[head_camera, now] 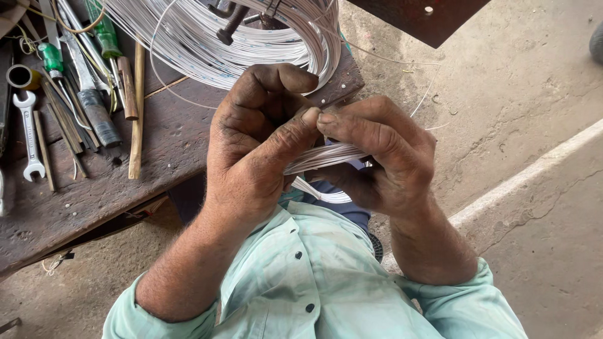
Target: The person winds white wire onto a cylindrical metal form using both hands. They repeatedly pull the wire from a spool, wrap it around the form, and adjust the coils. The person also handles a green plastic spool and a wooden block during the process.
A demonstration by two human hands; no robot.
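Left hand (pixel 251 144) and right hand (pixel 383 157) closed together on a small bundle of white wire (pixel 323 157), fingertips meeting, just below large wire coil (pixel 232 44) on tool-strewn wooden bench (pixel 176 144).

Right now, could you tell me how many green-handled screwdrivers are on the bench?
2: one green-handled screwdriver beside the spanner, another at the top edge; more may be hidden.

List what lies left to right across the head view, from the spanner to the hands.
Spanner → green-handled screwdrivers → wooden stick → left hand → bundle of white wire gripped between both hands → right hand.
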